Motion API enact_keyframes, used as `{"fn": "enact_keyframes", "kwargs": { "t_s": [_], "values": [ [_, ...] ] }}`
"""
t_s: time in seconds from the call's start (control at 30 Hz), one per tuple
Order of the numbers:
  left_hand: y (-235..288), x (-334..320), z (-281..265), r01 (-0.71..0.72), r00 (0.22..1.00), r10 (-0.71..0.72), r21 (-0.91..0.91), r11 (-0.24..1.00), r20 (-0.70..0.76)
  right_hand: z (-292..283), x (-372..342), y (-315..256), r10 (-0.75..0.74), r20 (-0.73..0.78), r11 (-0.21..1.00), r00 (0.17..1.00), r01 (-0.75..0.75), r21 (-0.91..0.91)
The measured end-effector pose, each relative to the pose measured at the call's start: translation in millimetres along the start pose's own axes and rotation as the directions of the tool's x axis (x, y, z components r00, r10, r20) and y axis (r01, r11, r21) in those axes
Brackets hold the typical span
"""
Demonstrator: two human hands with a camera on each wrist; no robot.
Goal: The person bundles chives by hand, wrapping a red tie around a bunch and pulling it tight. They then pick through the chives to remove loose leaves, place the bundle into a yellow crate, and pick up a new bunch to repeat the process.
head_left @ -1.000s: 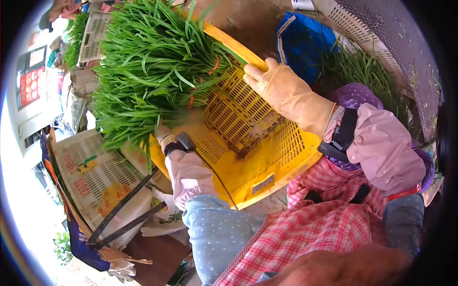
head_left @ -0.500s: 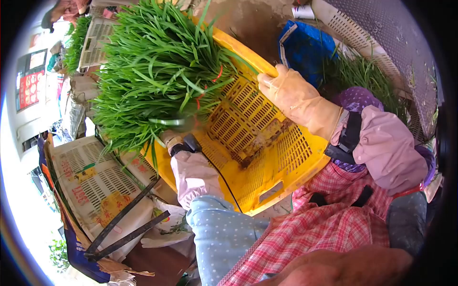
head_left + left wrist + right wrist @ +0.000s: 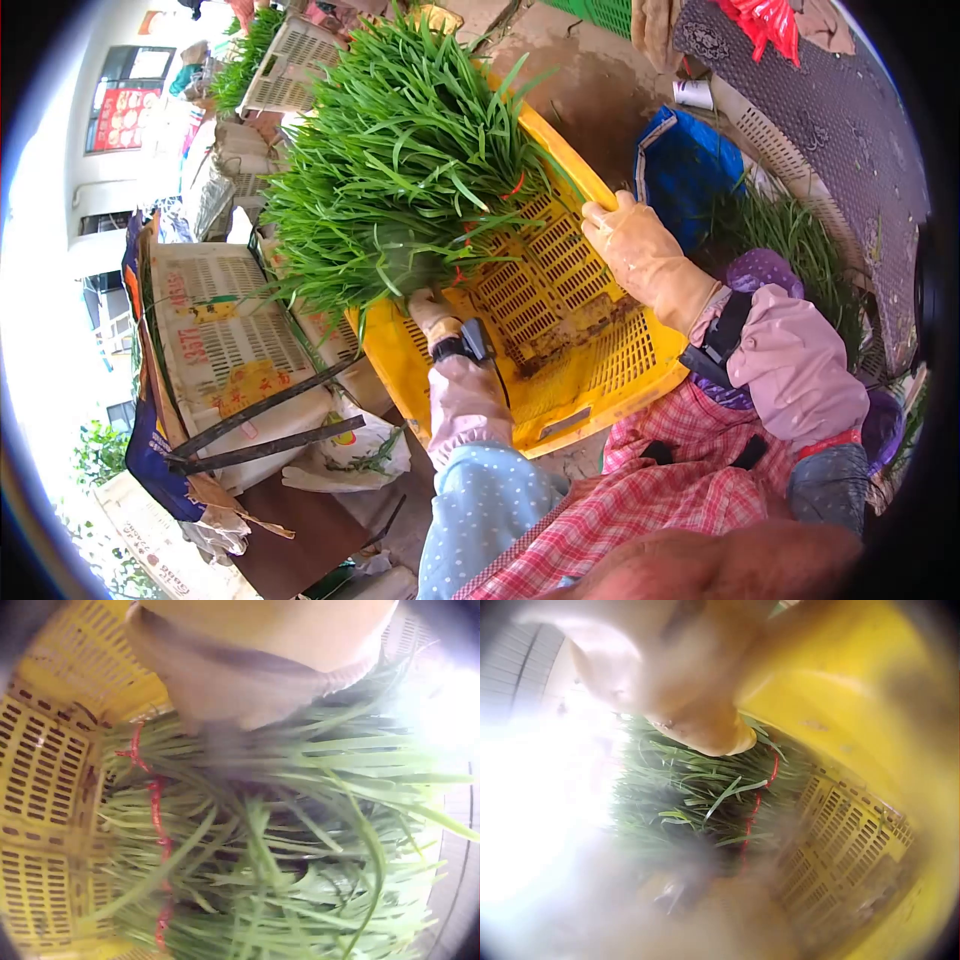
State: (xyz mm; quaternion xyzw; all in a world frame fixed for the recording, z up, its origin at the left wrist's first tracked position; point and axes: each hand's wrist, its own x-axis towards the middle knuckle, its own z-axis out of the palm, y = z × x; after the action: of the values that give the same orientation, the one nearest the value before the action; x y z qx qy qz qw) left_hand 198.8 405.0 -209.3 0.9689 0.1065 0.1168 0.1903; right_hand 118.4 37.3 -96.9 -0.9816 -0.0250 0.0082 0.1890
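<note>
Head view has swung: crate, greens and both hands sit farther right in the frame than in the earlier one, but hardly shifted against one another. The greens lie in bundles at the crate's far-left end, ahead and left of the person, piled above the rim and spilling past it. Long axis: leaf tips point outward to the left, stems run back to the right, into the crate. Red ties cross near the stem ends, roughly square to the stems. Left hand is the nearer one, at the greens' near edge, over the stems just beside the ties; looks like contact, fingertips hidden or blurred. Can't tell if it's gripping or just lying against them. Right hand is farther off, fingers curled over the crate's right rim, so it holds the crate, apart from the greens. Ties face the bare part of the crate, between the two hands, so the left hand has the stem end within close reach, while the right would have to leave the rim first. Blue bin stands beyond the right hand.
</note>
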Motion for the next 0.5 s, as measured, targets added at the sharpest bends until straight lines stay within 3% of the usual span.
{"fn": "enact_keyframes", "kwargs": {
  "t_s": [0.03,0.07,0.1,0.13,0.2,0.23,0.27,0.33,0.4,0.43,0.47,0.5],
  "values": [
    [-82,12,45,-0.190,0.973,0.195,-0.051,0.980,0.123,-3,0,-1,-0.008,0.004,1.000,1.000,0.008,-0.001],
    [-62,6,48,-0.192,0.972,0.198,-0.055,0.980,0.126,-7,-1,-3,-0.014,0.011,1.000,1.000,0.014,-0.004],
    [-25,-5,55,0.215,0.977,-0.180,-0.566,0.796,0.118,-13,-2,-5,0.000,0.005,1.000,1.000,0.000,0.005],
    [-28,7,62,0.360,0.933,-0.263,-0.682,0.636,0.248,-14,-1,-6,0.016,0.000,1.000,1.000,-0.016,-0.005],
    [-45,31,82,0.597,0.772,-0.408,-0.776,0.203,0.487,-16,-1,-5,0.054,0.023,0.992,0.998,-0.056,0.111],
    [-62,64,84,0.620,0.781,-0.229,-0.678,0.395,0.581,-5,-1,0,-0.001,-0.007,0.993,1.000,0.002,0.117],
    [-89,97,92,0.548,0.758,-0.042,-0.600,0.583,0.651,-10,-3,-1,0.022,-0.005,0.994,1.000,-0.022,0.104],
    [-94,126,84,0.285,0.841,-0.088,-0.298,0.911,0.534,-25,-5,-10,0.101,0.003,0.980,0.995,-0.100,0.171],
    [-98,144,82,0.115,0.888,-0.122,0.043,0.992,0.444,-16,-2,-5,0.108,0.038,0.983,0.993,-0.112,0.147],
    [-89,147,82,0.068,0.894,-0.115,0.122,0.990,0.434,-21,-1,-10,0.283,0.113,0.882,0.953,-0.304,0.360],
    [-90,152,86,0.037,0.894,-0.114,0.183,0.982,0.433,-32,-1,-13,0.433,0.204,0.703,0.878,-0.471,0.533],
    [-81,155,89,0.009,0.895,-0.108,0.225,0.974,0.432,-52,-1,-19,0.485,0.268,0.632,0.833,-0.545,0.550]
  ]
}}
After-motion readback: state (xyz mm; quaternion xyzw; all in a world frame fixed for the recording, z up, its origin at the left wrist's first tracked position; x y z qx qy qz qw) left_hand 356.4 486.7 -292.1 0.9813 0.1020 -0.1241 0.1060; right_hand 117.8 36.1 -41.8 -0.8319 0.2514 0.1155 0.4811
